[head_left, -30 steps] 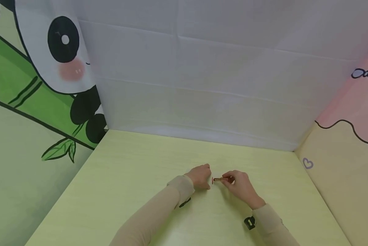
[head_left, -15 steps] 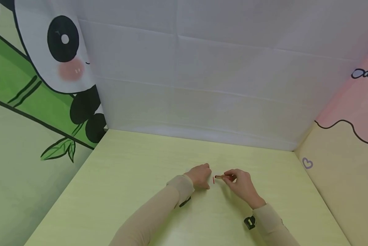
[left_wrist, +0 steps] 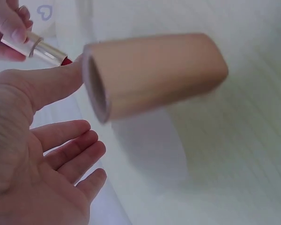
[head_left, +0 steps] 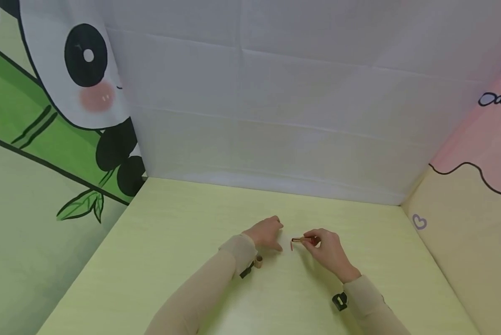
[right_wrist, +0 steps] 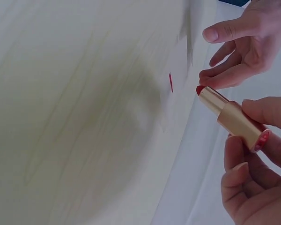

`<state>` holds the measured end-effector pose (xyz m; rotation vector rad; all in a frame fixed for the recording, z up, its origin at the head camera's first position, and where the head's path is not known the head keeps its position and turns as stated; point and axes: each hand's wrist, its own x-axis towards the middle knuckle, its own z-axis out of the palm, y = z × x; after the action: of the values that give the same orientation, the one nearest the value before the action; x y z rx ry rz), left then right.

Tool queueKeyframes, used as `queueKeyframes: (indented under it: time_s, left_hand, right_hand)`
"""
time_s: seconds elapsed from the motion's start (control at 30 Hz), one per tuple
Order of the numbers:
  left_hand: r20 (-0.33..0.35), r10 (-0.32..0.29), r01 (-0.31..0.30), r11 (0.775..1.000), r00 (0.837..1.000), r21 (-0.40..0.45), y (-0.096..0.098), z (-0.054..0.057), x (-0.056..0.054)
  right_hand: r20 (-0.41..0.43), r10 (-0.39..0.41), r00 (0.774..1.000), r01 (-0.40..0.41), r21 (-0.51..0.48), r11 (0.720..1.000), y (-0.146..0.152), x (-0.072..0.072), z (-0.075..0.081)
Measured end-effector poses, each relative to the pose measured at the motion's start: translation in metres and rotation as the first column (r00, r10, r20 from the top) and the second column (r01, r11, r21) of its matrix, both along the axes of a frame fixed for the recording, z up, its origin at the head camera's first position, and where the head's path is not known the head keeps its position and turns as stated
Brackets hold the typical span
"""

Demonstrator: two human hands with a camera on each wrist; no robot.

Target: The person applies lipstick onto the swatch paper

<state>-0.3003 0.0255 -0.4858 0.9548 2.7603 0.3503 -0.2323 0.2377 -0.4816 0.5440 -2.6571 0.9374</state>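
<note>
My right hand [head_left: 328,251] pinches a gold-coloured lipstick [right_wrist: 234,118] between thumb and fingers. The lipstick's bare red tip [right_wrist: 200,89] points toward my left hand [head_left: 267,234]. Thumb and fingers of that left hand are spread apart, with nothing between them. A short red streak [right_wrist: 171,82] marks a white piece of paper [left_wrist: 152,150] just beyond the lipstick tip. The hollow lipstick cap [head_left: 258,262] is beside my left wrist; in the left wrist view this cap [left_wrist: 154,75] looms large, its open end toward the thumb.
The pale yellow table [head_left: 183,218] reaches back to a white wall sheet [head_left: 275,116]. Painted panels stand left [head_left: 45,260] and right [head_left: 464,242]. Each wrist carries a small black camera, the right camera [head_left: 340,301] showing clearly.
The lipstick tip has lifted off the red streak and moved slightly away from me. My left hand has shifted left and away from me, bringing the cap into view by the wrist.
</note>
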Motion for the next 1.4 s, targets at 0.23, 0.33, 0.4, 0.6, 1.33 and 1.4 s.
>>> queueKeyframes:
  time_s: [0.23, 0.33, 0.4, 0.6, 1.33, 1.4]
  left_hand:
    - [0.011, 0.027, -0.027, 1.000, 1.000, 0.005, -0.017, 0.000, 0.002]
    - [0.006, 0.037, -0.037, 0.999, 0.999, -0.005, -0.025, -0.003, 0.003]
    - [0.009, 0.047, -0.047, 0.999, 0.999, -0.006, -0.030, -0.006, 0.003]
    - [0.027, 0.075, -0.076, 0.997, 0.997, 0.014, -0.047, -0.010, 0.004]
    - [0.054, 0.107, -0.112, 0.988, 0.993, 0.105, -0.066, -0.015, 0.006]
    - [0.057, 0.111, -0.117, 0.988, 0.992, 0.103, -0.066, -0.015, 0.007]
  right_hand:
    - [0.003, 0.015, 1.000, -0.015, 0.000, 1.000, -0.006, -0.001, 0.001]
    - [0.003, 0.016, 1.000, -0.016, 0.005, 1.000, -0.008, -0.001, 0.000]
    - [0.001, 0.016, 1.000, -0.016, 0.009, 1.000, -0.010, -0.001, -0.001]
    - [-0.002, 0.018, 1.000, -0.018, 0.002, 1.000, -0.014, -0.001, -0.005]
    - [0.000, 0.036, 0.999, -0.035, -0.057, 0.998, -0.036, -0.012, -0.006]
    - [0.017, 0.039, 0.999, -0.037, -0.065, 0.997, -0.041, -0.013, -0.005]
